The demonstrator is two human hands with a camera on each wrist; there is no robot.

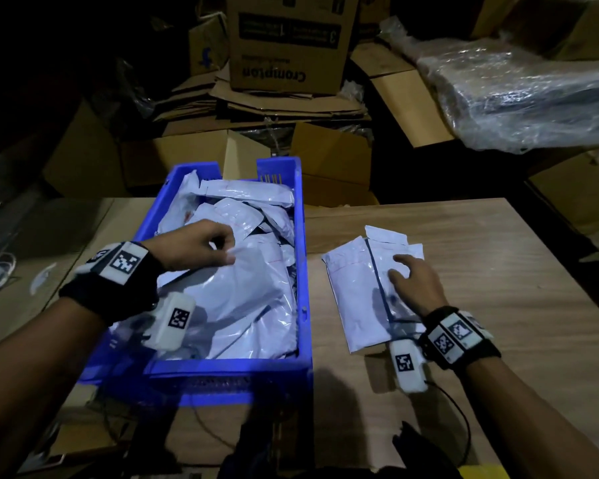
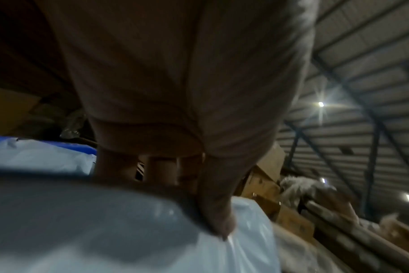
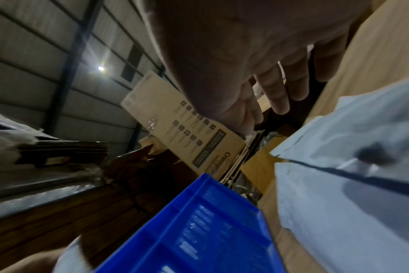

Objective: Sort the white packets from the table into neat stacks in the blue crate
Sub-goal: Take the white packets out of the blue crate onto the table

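Table (image 1: pixel 498 271); packets (image 1: pixel 357 292) under right hand (image 1: pixel 414 283)

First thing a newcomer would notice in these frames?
The blue crate, left of centre on the wooden table, heaped with glossy white packets in no neat stack. The left hand pinches the top packet in the crate, while the right hand rests on a few overlapping packets on the table beside the crate. Behind, cardboard boxes pile up in the dark.

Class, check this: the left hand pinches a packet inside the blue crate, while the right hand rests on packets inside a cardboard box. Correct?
Not quite. The right hand rests on packets lying on the wooden table, as the head view shows. The rest stands.
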